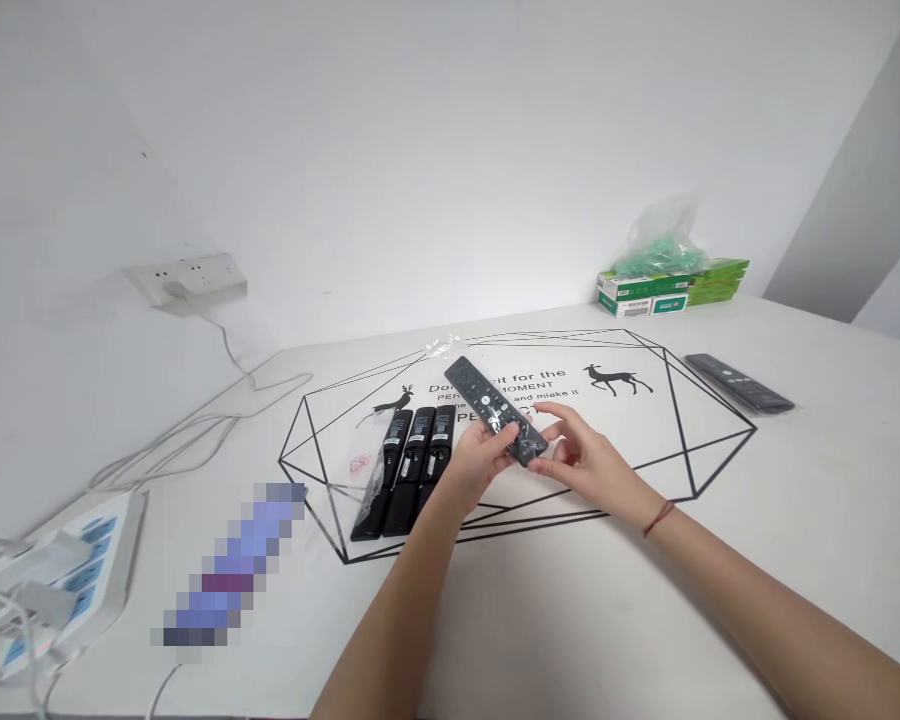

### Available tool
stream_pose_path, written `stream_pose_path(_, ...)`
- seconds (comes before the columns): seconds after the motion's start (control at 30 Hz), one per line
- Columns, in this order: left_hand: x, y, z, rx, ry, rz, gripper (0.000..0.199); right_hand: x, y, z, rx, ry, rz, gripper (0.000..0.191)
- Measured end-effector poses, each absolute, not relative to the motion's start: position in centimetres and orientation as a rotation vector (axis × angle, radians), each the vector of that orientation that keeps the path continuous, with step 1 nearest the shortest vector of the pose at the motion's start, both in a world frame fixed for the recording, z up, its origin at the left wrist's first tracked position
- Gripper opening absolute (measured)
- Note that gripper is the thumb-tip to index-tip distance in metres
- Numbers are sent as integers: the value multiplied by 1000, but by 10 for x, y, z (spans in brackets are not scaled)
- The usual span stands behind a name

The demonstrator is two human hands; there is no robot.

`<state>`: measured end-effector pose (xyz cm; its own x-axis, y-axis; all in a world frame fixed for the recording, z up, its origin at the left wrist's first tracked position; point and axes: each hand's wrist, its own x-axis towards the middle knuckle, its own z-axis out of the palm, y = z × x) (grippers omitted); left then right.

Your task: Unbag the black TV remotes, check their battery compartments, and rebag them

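Note:
A black remote control (pixel 474 387) is held tilted above the printed mat, its buttons facing up and clear plastic film round its lower end. My left hand (pixel 478 458) grips it from below, thumb on its face. At the remote's lower right end, my right hand (pixel 581 458) has its thumb and fingers curled at the plastic; whether it pinches the film or the remote's edge is hard to tell. Three black remotes (pixel 412 465) lie side by side, backs up, left of my left hand, partly hidden by it. Another wrapped remote (pixel 740 383) rests far right.
Green and white boxes (pixel 645 290) with a plastic bag (pixel 664 245) stand against the wall. At left are a power strip (pixel 112 560), cables, a wall socket (pixel 195 277) and a blurred-out device (pixel 244 565). Clear wrapping (pixel 444 346) and a red band (pixel 359 463) lie on the table.

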<state>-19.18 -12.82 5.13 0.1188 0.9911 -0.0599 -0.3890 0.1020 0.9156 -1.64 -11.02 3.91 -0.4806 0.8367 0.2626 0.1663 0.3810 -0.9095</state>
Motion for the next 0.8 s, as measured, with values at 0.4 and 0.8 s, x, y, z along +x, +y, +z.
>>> stream_pose_path(0.4, -183, -139, 61, 1158, 981, 1045, 38, -13, -110, 34, -853, -2071, 672, 49)
stream_pose_path(0.8, -191, -135, 57, 1350, 956, 894, 41, -14, -117, 38, -819, -2153, 543, 39)
